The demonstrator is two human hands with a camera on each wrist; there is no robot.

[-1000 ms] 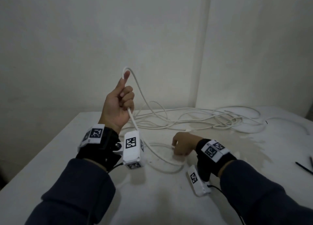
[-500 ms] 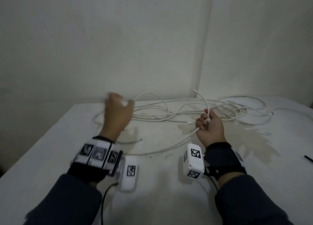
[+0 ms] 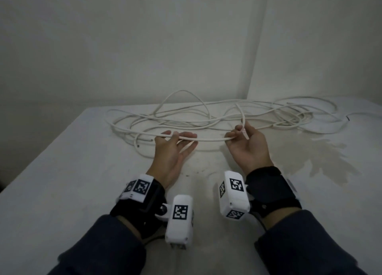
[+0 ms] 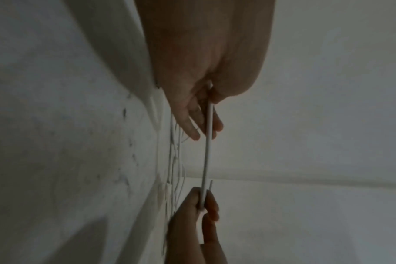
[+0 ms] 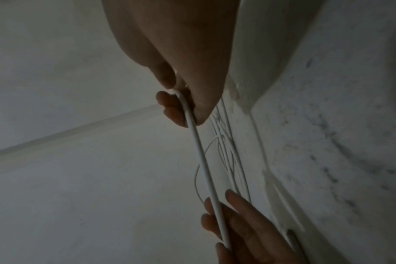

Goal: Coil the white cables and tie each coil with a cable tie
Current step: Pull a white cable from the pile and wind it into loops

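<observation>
My right hand point(image 3: 247, 145) pinches a cable point(image 3: 208, 139) end, the span lies across my flat left hand point(image 3: 172, 148); nothing coiled or tied, tangle point(image 3: 217, 115) covers surface point(image 3: 62, 171).

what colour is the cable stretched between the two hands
White. The cable shows best in the head view.

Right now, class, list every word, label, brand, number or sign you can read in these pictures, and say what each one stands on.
No readable words, brands or numbers appear in any view.
Black-and-white square code markers, patterns rather than text, on the left wrist band and its white camera box.
The same kind of markers on the right wrist's white camera box.
The white cable, the table and the walls carry no print.
</observation>
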